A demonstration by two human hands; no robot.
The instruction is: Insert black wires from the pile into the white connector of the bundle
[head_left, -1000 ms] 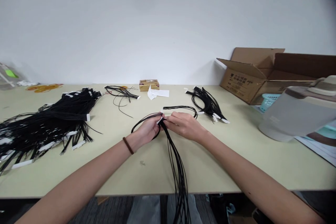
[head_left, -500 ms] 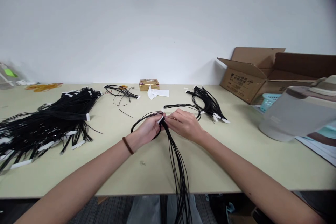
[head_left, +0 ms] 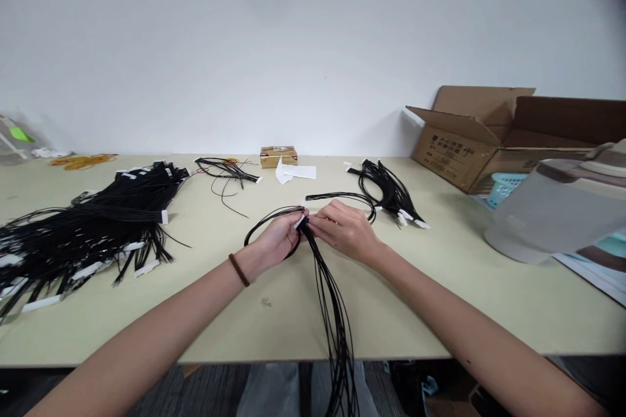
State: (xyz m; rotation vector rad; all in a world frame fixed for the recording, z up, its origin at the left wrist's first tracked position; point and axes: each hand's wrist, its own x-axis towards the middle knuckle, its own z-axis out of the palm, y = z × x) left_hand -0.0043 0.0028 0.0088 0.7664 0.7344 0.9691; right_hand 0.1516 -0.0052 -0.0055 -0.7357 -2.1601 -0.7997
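Between my two hands is a wire harness (head_left: 327, 287) of thin black wires with a white connector (head_left: 300, 221) at its upper end. My left hand (head_left: 280, 234) is closed around the connector end, and a loop of black wire curves out beside it. The fingers of my right hand (head_left: 345, 227) are pinched together against the wires right by the connector; the fingertips are partly hidden. From there the loose wires hang down over the table's front edge.
A large heap of black harnesses (head_left: 122, 208) lies at left, a smaller bundle (head_left: 386, 189) behind my right hand. Farther back are loose wires (head_left: 227, 171), a gold box (head_left: 278, 156) and white paper (head_left: 299, 172). A cardboard box (head_left: 454, 150) and a translucent jug (head_left: 548, 215) stand at right.
Almost nothing differs. My hands stay at the connector with the same hold, and the view has shifted very slightly.
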